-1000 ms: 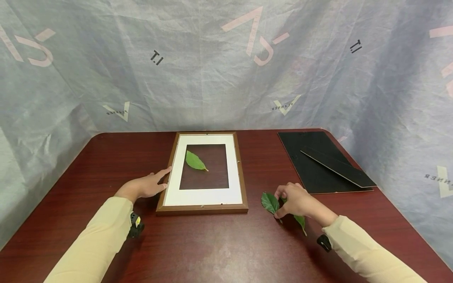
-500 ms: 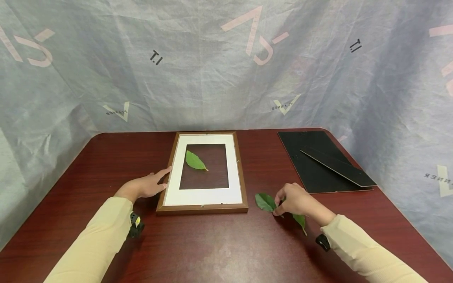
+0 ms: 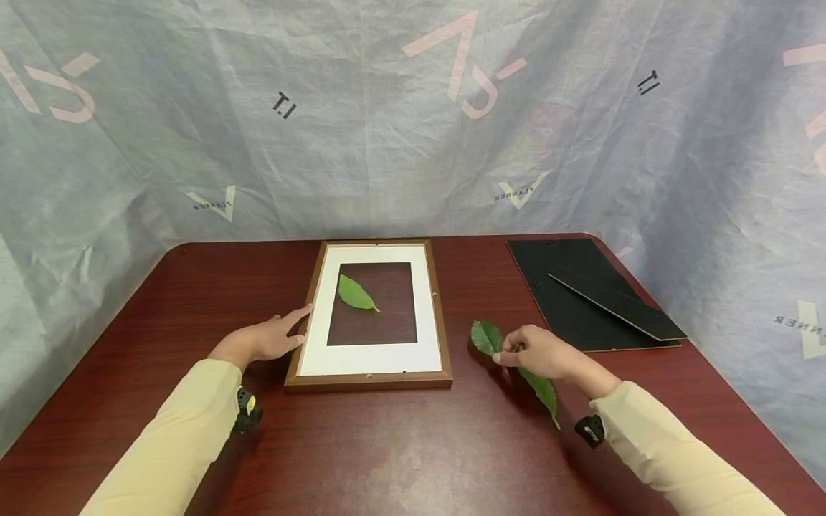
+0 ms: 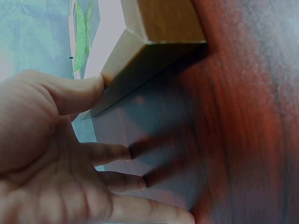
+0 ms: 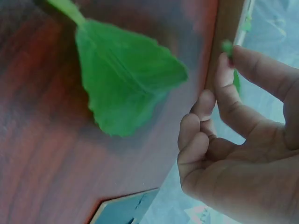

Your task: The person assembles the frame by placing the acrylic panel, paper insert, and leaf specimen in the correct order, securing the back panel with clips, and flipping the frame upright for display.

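Observation:
My right hand (image 3: 538,352) pinches a green leaf (image 3: 486,337) by its stem end between thumb and forefinger, above the table right of the picture frame (image 3: 368,384). A second leaf (image 3: 540,390) lies below that hand; in the right wrist view this leaf (image 5: 126,74) shows large beside the curled fingers. My left hand (image 3: 267,340) rests at the frame's left side, its thumb touching the wooden edge and its other fingers stretched out along the tabletop. Inside the frame is a white mat (image 3: 429,315), and one light green leaf (image 3: 355,292) lies in the mat's window.
At the back right lies a black backing board (image 3: 548,287), with a narrower black piece (image 3: 613,307) lying slantwise across it. A grey printed cloth (image 3: 368,129) hangs behind and around the dark red table (image 3: 400,459).
My right hand has lifted the pinched leaf and moved slightly away from me, uncovering more of the leaf beneath. The left hand and the frame have stayed in place.

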Tool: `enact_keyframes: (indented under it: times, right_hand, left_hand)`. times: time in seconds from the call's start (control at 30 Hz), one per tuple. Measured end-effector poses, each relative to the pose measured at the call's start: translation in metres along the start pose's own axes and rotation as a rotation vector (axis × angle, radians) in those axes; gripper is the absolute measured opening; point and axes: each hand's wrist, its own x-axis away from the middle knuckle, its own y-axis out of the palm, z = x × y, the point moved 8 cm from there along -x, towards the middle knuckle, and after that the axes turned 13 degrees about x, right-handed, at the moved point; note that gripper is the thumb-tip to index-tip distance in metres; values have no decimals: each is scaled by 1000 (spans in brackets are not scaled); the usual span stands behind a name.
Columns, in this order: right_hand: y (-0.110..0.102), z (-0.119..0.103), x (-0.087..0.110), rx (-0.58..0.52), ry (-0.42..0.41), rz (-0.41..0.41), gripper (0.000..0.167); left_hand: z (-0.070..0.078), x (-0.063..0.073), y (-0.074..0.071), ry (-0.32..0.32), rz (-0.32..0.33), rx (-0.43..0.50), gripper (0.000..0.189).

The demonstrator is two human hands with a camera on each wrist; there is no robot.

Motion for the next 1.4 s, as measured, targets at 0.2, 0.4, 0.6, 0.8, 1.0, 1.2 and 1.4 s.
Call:
enact_keyframes:
  times: [0.2, 0.4, 0.6, 0.8, 1.0, 1.2, 1.4]
  right_hand:
    - [-8, 1, -2, -25, 19, 28, 27]
    - [-13, 1, -4, -51, 42, 77, 23]
    - [-18, 2, -6, -95, 64, 124, 26]
    - [-24, 3, -8, -96, 122, 162, 30]
    - [-27, -2, -11, -74, 77, 201, 30]
    - [-29, -6, -12, -101, 33, 196, 25]
    - [-27, -7, -13, -166, 45, 172, 27]
  left_hand:
    - [0, 0, 0, 0, 0, -7, 66]
    - [-2, -1, 0, 0, -5, 2, 66]
    - [-4, -3, -1, -1, 3, -10, 65]
    - [-4, -2, -1, -3, 10, -15, 65]
    - [-5, -2, -1, 0, 10, -12, 65]
    - [-3, -1, -1, 5, 13, -11, 65]
    - [-4, -2, -1, 4, 13, -21, 65]
